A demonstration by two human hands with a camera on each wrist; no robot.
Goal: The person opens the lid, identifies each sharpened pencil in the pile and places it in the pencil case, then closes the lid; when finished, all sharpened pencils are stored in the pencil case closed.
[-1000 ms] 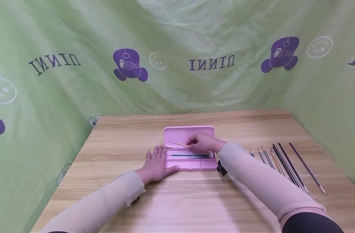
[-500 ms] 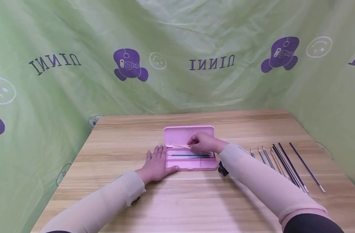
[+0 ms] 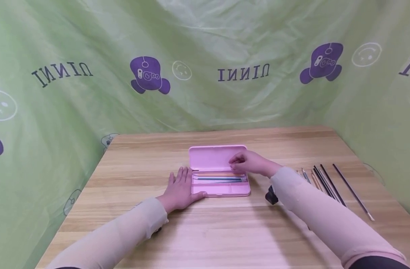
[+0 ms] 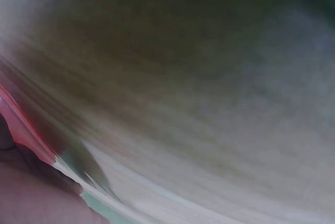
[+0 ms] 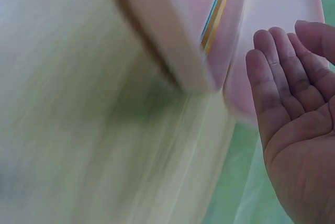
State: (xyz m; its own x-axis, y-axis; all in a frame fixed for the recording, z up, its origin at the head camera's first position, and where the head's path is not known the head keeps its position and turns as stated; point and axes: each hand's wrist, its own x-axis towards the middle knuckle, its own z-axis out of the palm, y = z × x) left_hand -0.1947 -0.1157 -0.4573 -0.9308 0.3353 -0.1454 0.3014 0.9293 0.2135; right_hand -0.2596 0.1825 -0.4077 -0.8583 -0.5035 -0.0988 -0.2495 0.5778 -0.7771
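Observation:
A pink pencil case (image 3: 210,189) lies open on the table, its lid (image 3: 211,157) tilted back. In its rear compartment lie several pencils, among them an orange pencil (image 3: 215,175) and a teal pencil (image 3: 220,179). My left hand (image 3: 180,189) rests with spread fingers against the case's left side, thumb along its front edge. My right hand (image 3: 250,163) hovers over the case's right end and holds nothing. The right wrist view shows the right hand (image 5: 298,114) with gently bent fingers and a bare palm. Only a blurred edge of the left hand (image 4: 36,192) shows in the left wrist view.
To the right, several pencils (image 3: 327,185) lie in a loose bunch on the wooden table (image 3: 141,149), partly hidden by my right sleeve (image 3: 326,216). A single dark pencil (image 3: 353,191) lies farther right. Green printed cloth (image 3: 205,108) hangs behind the table.
My right hand has let go of the orange pencil, which now lies in the case's rear compartment. The hand has shifted right. My left hand has stayed in place.

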